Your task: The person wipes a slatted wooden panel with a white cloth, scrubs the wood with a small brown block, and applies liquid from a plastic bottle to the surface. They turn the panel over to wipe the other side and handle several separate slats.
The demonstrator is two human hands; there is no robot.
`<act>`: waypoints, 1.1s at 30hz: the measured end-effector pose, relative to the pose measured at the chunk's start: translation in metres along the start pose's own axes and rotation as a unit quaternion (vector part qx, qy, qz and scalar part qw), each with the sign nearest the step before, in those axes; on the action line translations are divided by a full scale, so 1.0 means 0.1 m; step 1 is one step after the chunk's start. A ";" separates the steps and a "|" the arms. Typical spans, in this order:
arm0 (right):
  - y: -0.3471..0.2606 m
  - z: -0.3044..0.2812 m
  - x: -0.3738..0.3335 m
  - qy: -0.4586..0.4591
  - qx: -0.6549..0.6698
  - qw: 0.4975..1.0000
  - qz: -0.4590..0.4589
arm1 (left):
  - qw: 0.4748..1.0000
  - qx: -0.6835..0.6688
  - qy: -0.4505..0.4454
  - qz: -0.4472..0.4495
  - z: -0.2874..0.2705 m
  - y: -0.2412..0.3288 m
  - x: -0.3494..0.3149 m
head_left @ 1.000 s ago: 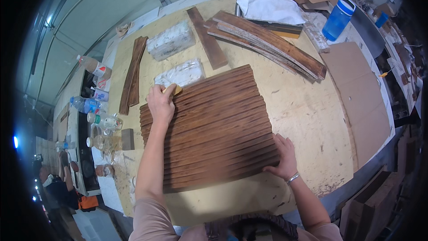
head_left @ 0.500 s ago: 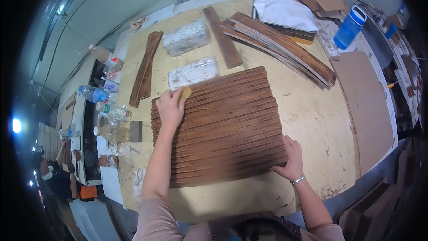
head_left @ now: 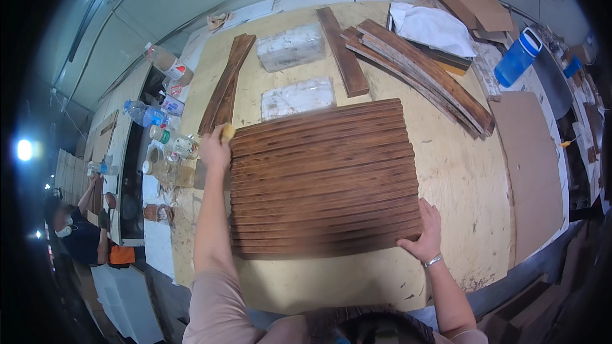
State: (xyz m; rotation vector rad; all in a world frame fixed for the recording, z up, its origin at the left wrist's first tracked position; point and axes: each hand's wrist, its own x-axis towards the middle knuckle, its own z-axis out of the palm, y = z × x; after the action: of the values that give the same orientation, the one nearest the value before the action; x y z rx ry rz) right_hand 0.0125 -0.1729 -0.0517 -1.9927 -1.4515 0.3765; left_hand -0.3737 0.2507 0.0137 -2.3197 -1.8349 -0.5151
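Observation:
A brown ribbed wooden panel (head_left: 325,178) lies flat on the pale table in front of me. My left hand (head_left: 215,151) is closed on a small yellow sponge (head_left: 227,132) at the panel's far left corner. Most of that sponge is hidden by my fingers. At the near right corner, my right hand (head_left: 426,232) grips the panel's edge, thumb along the near side and fingers along the right side. Two white wrapped blocks, a nearer one (head_left: 297,98) and a farther one (head_left: 291,48), sit beyond the panel.
Loose brown wood strips (head_left: 414,76) lie at the far right, with others (head_left: 227,83) at the far left. Several bottles (head_left: 169,175) line the left edge. A blue bottle (head_left: 517,57) and a cardboard sheet (head_left: 532,172) are at the right. Another person (head_left: 83,229) works at far left.
My left hand has slid left with the sponge, from on top of the ribs to the panel's left edge. My right hand keeps its hold on the corner. The whole view has shifted slightly.

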 end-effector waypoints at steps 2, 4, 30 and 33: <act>0.00 0.00 0.00 0.000 0.000 1.000 0.003 | 0.996 0.037 0.021 -0.079 -0.02 -0.09 -0.02; -0.02 -0.02 0.00 0.002 -0.001 1.000 0.004 | 0.995 -0.065 0.058 0.045 0.02 -0.05 -0.06; 0.01 0.07 -0.05 0.031 0.030 0.999 0.013 | 0.996 0.000 0.071 0.058 -0.11 -0.31 -0.19; 0.10 0.08 -0.07 0.028 0.010 1.000 0.001 | 0.973 -0.169 0.071 0.138 -0.05 0.51 -0.41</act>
State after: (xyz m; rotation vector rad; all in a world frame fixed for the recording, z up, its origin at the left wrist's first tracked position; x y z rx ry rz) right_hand 0.0130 -0.1782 -0.0654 -1.9723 -1.4058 0.3320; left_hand -0.3334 0.1993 0.0089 -2.6127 -1.4188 -0.9866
